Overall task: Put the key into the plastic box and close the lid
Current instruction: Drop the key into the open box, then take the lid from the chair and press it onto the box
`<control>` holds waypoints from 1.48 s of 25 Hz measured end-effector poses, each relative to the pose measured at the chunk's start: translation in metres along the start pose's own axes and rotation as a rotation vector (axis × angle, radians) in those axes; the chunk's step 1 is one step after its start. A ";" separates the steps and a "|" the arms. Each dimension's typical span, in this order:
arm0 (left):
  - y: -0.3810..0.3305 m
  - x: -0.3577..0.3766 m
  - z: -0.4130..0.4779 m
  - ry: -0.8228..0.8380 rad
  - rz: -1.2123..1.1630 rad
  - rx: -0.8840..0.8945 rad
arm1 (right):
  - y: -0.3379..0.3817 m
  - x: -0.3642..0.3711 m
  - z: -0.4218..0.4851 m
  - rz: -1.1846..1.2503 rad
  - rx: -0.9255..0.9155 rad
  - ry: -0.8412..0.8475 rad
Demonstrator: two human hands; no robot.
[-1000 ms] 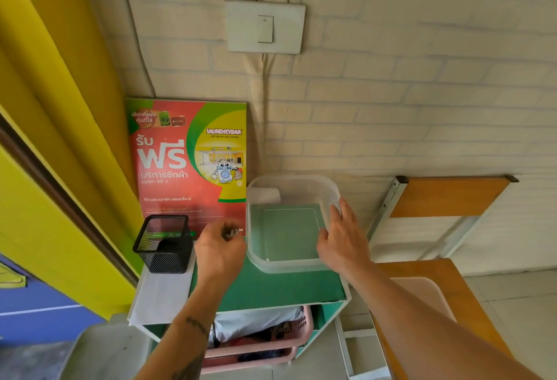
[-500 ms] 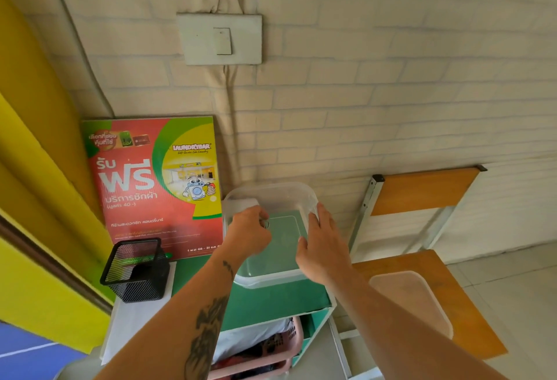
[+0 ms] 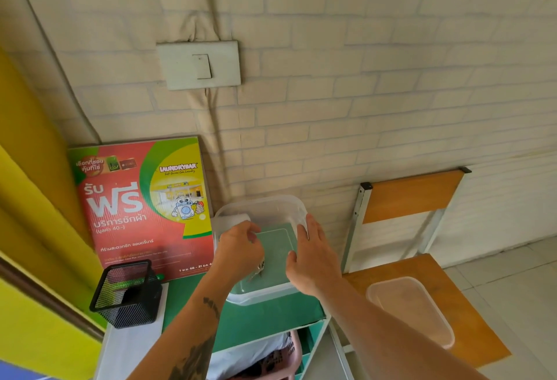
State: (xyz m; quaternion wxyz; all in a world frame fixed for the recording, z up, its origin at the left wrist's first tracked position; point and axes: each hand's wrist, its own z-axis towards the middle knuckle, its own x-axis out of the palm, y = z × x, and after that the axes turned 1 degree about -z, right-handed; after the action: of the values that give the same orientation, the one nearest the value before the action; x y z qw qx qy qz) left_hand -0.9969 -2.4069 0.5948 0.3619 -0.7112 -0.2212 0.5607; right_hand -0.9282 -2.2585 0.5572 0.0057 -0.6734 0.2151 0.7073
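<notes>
The clear plastic box (image 3: 262,200) stands open on the green cart top (image 3: 271,316) against the wall. My left hand (image 3: 239,247) hovers over the box's left half with its fingers loosely curled. The small metal key (image 3: 258,270) shows as a blur just under that hand, down inside the box near its front wall and apart from the fingers. My right hand (image 3: 313,262) grips the box's right wall, thumb inside and fingers along the rim. The clear lid (image 3: 413,310) lies apart on a wooden desk to the right.
A black mesh pen holder (image 3: 126,292) stands at the cart's left front. A red and green laundry poster (image 3: 141,205) leans on the wall behind it. A pink basket (image 3: 280,361) sits on the shelf below. The wooden desk (image 3: 476,328) and a folded wooden board (image 3: 413,195) are to the right.
My left hand moved from beside the pen holder to over the box, carrying the key, which now lies blurred inside the box. My right hand stayed on the box's right wall.
</notes>
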 end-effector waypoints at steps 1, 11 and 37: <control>-0.001 -0.002 -0.004 -0.021 -0.046 -0.008 | 0.000 -0.002 0.001 0.010 -0.004 0.016; -0.057 0.020 -0.043 -0.033 -0.365 0.010 | -0.042 -0.065 -0.016 0.362 -0.040 0.080; -0.065 0.481 -0.069 0.163 0.250 -0.105 | -0.474 0.080 -0.048 0.193 0.217 0.323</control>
State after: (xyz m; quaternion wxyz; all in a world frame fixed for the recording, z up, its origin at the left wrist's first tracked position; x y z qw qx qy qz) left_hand -0.7936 -2.0377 0.3452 0.2682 -0.7943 -0.1300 0.5294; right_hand -0.7486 -1.8655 0.3405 -0.0238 -0.7499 0.3516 0.5599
